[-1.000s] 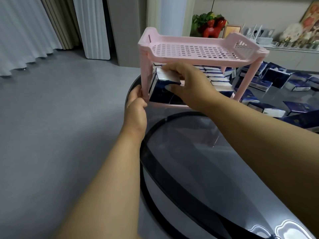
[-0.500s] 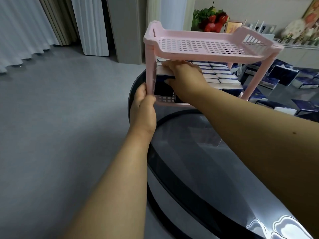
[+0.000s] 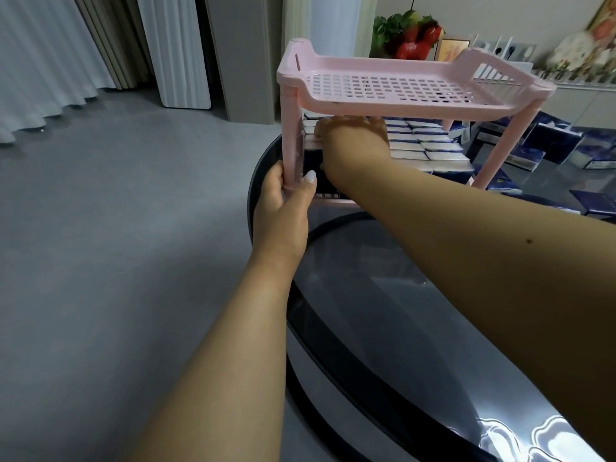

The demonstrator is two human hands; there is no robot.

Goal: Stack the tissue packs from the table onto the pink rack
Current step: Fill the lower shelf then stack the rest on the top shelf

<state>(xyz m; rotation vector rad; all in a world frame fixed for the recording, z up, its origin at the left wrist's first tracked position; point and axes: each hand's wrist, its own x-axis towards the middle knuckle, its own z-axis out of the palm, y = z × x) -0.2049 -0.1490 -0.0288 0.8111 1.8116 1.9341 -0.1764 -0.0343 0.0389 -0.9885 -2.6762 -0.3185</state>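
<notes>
A pink two-tier rack (image 3: 383, 85) stands at the far left edge of the dark glass table (image 3: 383, 311). Its top shelf is bare. Blue and white tissue packs (image 3: 430, 148) fill its lower shelf in rows. My left hand (image 3: 283, 208) grips the rack's near left leg, thumb in front. My right hand (image 3: 353, 145) reaches under the top shelf and lies on the packs at the lower shelf's left end; its fingers are hidden, so a grip cannot be told. More tissue packs (image 3: 566, 145) lie loose on the table right of the rack.
The table's left edge drops to a grey floor (image 3: 116, 228). Behind the rack, a sideboard holds a red ornament with green leaves (image 3: 410, 38), a picture frame and flowers. White curtains (image 3: 40, 61) hang at the far left.
My right hand has pushed deeper into the lower shelf, and the dark pack it held at the front now sits inside. My left hand has shifted up the leg.
</notes>
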